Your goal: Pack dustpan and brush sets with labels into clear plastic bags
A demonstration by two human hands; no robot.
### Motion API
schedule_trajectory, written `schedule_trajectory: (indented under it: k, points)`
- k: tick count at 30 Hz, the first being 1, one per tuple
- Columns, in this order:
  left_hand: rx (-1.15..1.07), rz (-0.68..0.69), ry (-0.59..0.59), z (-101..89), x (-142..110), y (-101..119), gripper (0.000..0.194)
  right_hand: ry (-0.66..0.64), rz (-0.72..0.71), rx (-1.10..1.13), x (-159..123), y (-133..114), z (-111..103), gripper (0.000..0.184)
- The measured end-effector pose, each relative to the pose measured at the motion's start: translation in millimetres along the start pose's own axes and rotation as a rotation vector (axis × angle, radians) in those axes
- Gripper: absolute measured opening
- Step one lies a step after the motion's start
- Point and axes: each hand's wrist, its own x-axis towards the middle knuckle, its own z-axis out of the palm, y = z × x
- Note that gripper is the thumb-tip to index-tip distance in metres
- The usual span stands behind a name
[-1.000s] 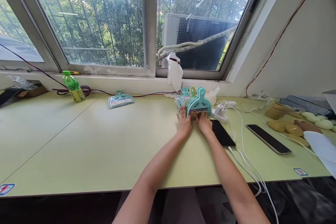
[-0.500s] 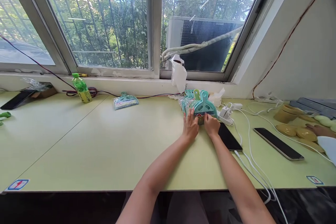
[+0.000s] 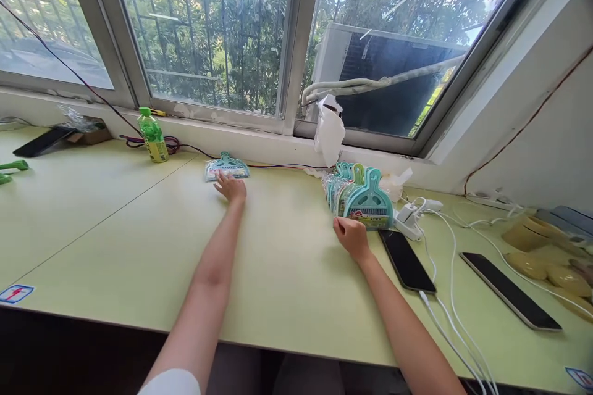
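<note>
Left hand (image 3: 230, 187) is spread at a dustpan pack (image 3: 226, 163); right hand (image 3: 352, 237) curls beside dustpan row (image 3: 370, 202) and phone (image 3: 407, 261).

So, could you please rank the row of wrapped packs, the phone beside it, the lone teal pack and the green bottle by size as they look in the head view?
1. Row of wrapped packs
2. Phone
3. Lone teal pack and green bottle: too alike to rank.
</note>
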Motion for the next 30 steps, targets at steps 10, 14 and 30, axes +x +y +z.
schedule_trajectory:
  k: [10, 14, 30]
  points:
    - [0.226, 0.227, -0.256, 14.9, 46.5, -38.3, 0.048, -0.059, -0.1, -0.033, 1.4, -4.9, -0.5, 0.04]
    - [0.327, 0.305, -0.292, -1.6, 31.6, -26.6, 0.044, -0.064, -0.1, -0.05, 1.5, -6.1, 0.1, 0.039]
    - [-0.076, 1.01, -0.481, -104.2, -182.6, 27.8, 0.026, -0.338, -0.142, 0.421, 9.9, -74.8, 8.5, 0.056]
